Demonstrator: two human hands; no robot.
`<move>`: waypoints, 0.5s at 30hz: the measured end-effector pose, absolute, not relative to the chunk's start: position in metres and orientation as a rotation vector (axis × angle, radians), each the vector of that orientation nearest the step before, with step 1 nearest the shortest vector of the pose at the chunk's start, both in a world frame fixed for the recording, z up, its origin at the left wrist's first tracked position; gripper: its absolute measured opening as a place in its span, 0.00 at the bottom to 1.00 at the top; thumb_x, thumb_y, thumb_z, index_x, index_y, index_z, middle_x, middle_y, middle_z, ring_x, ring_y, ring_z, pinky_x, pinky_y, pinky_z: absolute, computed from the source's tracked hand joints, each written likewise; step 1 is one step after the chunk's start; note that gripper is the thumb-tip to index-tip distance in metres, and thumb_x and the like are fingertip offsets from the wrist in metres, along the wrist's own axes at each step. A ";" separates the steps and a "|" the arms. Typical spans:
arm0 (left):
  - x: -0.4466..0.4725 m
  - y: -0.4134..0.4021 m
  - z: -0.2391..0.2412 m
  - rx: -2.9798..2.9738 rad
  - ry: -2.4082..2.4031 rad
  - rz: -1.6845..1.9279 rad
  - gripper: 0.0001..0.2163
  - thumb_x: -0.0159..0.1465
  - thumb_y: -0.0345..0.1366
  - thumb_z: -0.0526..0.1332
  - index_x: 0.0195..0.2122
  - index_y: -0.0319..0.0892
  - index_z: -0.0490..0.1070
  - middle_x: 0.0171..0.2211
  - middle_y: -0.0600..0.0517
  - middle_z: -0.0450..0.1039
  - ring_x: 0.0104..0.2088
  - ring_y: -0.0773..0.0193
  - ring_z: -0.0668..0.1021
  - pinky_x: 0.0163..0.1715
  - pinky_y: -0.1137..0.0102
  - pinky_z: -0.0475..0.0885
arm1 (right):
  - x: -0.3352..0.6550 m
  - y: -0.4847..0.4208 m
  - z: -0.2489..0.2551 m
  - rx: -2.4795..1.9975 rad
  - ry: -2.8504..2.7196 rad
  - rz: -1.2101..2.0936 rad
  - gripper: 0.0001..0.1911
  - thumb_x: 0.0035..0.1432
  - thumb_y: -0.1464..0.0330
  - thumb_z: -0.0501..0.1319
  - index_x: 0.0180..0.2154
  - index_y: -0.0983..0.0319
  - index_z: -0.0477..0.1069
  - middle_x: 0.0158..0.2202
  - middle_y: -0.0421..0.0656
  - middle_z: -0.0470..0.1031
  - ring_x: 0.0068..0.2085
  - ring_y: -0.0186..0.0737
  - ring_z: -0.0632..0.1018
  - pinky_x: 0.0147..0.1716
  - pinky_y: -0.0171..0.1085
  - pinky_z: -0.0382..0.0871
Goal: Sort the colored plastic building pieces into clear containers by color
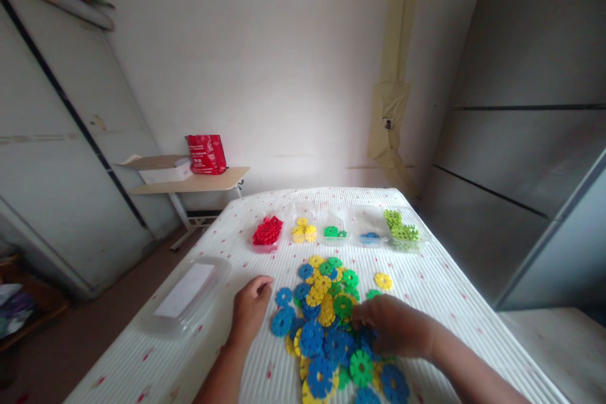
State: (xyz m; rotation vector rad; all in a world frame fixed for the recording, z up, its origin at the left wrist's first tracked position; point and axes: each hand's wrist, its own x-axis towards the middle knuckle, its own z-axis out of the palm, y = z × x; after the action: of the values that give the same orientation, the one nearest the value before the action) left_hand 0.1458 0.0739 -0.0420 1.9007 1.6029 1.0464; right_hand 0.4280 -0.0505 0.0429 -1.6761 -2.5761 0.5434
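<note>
In the head view, a heap of flower-shaped plastic discs (322,287) in blue, yellow and green lies on the white ribbed tablecloth (452,328), between the person's two hands. The left hand (252,303) is beside the heap on its left, apart from it. Its fingers are curled in, with the thumb close to the forefinger; whether anything is pinched there, I cannot tell. The discs nearest to it are two blue discs (283,322) at the heap's left edge.

The right hand (398,326) is over the heap's right side, fingers bent down among blue and green pieces. It covers part of them, and I cannot tell whether it grips one. A yellow disc (383,281) lies alone just beyond this hand, apart from the heap.

Past the heap, clear tubs stand in a row, holding, from left to right, red pieces (267,231), yellow pieces (303,231), green pieces (331,231), blue pieces (370,237) and light-green pieces (404,231). Left of the left hand lies a clear plastic lid or tray (216,282) with a white rectangle (184,290) showing in its middle.
</note>
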 end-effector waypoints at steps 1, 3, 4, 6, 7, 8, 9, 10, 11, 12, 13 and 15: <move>0.146 0.074 -0.042 1.902 1.600 1.052 0.14 0.53 0.42 0.52 0.32 0.41 0.74 0.22 0.53 0.75 0.25 0.62 0.76 0.26 0.73 0.70 | 0.428 -0.050 0.041 -1.682 -2.569 0.525 0.18 0.38 0.74 0.58 0.36 0.57 0.73 0.29 0.39 0.73 0.29 0.36 0.71 0.22 0.31 0.52; 0.146 0.074 -0.043 1.906 1.590 1.064 0.14 0.53 0.42 0.52 0.32 0.41 0.74 0.24 0.52 0.76 0.26 0.62 0.77 0.27 0.73 0.70 | 0.427 -0.050 0.039 -1.680 -2.560 0.517 0.16 0.37 0.75 0.58 0.33 0.58 0.73 0.30 0.39 0.73 0.30 0.37 0.71 0.23 0.31 0.52; 0.146 0.074 -0.043 1.907 1.586 1.070 0.14 0.54 0.41 0.52 0.31 0.41 0.74 0.25 0.52 0.77 0.27 0.62 0.77 0.28 0.72 0.71 | 0.428 -0.050 0.039 -1.674 -2.554 0.526 0.15 0.37 0.75 0.58 0.32 0.59 0.72 0.31 0.40 0.72 0.31 0.37 0.71 0.24 0.31 0.53; 0.146 0.074 -0.043 1.912 1.579 1.082 0.14 0.54 0.41 0.52 0.31 0.41 0.74 0.27 0.51 0.77 0.29 0.61 0.77 0.31 0.71 0.71 | 0.430 -0.051 0.042 -1.668 -2.521 0.592 0.13 0.37 0.76 0.58 0.30 0.61 0.72 0.31 0.40 0.71 0.31 0.36 0.70 0.24 0.31 0.53; 0.146 0.074 -0.043 1.915 1.577 1.090 0.14 0.54 0.41 0.52 0.31 0.41 0.74 0.28 0.51 0.78 0.30 0.61 0.78 0.32 0.71 0.71 | 0.431 -0.051 0.044 -1.662 -2.491 0.664 0.12 0.37 0.76 0.59 0.29 0.61 0.71 0.30 0.39 0.71 0.30 0.34 0.69 0.23 0.30 0.53; 0.147 0.074 -0.043 1.918 1.573 1.100 0.13 0.54 0.40 0.52 0.31 0.41 0.74 0.28 0.50 0.78 0.31 0.61 0.78 0.34 0.70 0.71 | 0.434 -0.052 0.047 -1.645 -2.450 0.761 0.10 0.37 0.76 0.59 0.28 0.62 0.70 0.28 0.38 0.69 0.29 0.33 0.68 0.23 0.30 0.53; 0.147 0.074 -0.043 1.920 1.568 1.111 0.13 0.54 0.40 0.52 0.31 0.41 0.74 0.29 0.50 0.78 0.31 0.61 0.78 0.35 0.70 0.71 | 0.437 -0.052 0.050 -1.614 -2.395 0.877 0.10 0.36 0.77 0.59 0.27 0.62 0.69 0.26 0.36 0.68 0.27 0.31 0.67 0.22 0.29 0.52; 0.147 0.074 -0.043 1.920 1.563 1.119 0.13 0.54 0.40 0.52 0.31 0.42 0.74 0.29 0.51 0.78 0.32 0.61 0.78 0.35 0.70 0.71 | 0.440 -0.050 0.054 -1.566 -2.329 1.003 0.09 0.36 0.77 0.60 0.26 0.62 0.68 0.24 0.35 0.66 0.26 0.29 0.66 0.21 0.28 0.52; 0.147 0.074 -0.043 1.918 1.557 1.125 0.12 0.53 0.39 0.52 0.30 0.42 0.74 0.30 0.51 0.78 0.32 0.61 0.78 0.36 0.70 0.71 | 0.444 -0.048 0.057 -1.503 -2.247 1.124 0.09 0.36 0.77 0.60 0.26 0.62 0.67 0.23 0.34 0.65 0.25 0.28 0.65 0.21 0.28 0.53; 0.148 0.074 -0.043 1.914 1.553 1.127 0.12 0.53 0.39 0.53 0.30 0.42 0.74 0.30 0.51 0.78 0.32 0.61 0.78 0.36 0.70 0.71 | 0.447 -0.044 0.060 -1.435 -2.151 1.224 0.09 0.37 0.77 0.61 0.26 0.62 0.66 0.22 0.33 0.63 0.24 0.27 0.64 0.21 0.27 0.54; 0.148 0.074 -0.043 1.909 1.552 1.128 0.12 0.53 0.38 0.53 0.30 0.42 0.74 0.29 0.51 0.78 0.32 0.61 0.78 0.37 0.70 0.71 | 0.449 -0.039 0.062 -1.378 -2.048 1.292 0.09 0.38 0.76 0.61 0.27 0.62 0.66 0.21 0.32 0.63 0.23 0.27 0.63 0.20 0.27 0.54; 0.149 0.074 -0.043 1.901 1.554 1.134 0.12 0.53 0.37 0.53 0.30 0.42 0.75 0.30 0.51 0.78 0.32 0.61 0.78 0.37 0.70 0.71 | 0.449 -0.023 0.067 -1.306 -1.864 1.303 0.09 0.42 0.73 0.62 0.29 0.62 0.65 0.20 0.32 0.62 0.21 0.26 0.63 0.19 0.27 0.55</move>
State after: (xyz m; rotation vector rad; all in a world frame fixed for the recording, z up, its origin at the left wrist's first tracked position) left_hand 0.1487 0.0741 -0.0430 1.9010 1.5542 1.1341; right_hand 0.4495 -0.0226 0.0668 -1.3063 -1.8642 1.3030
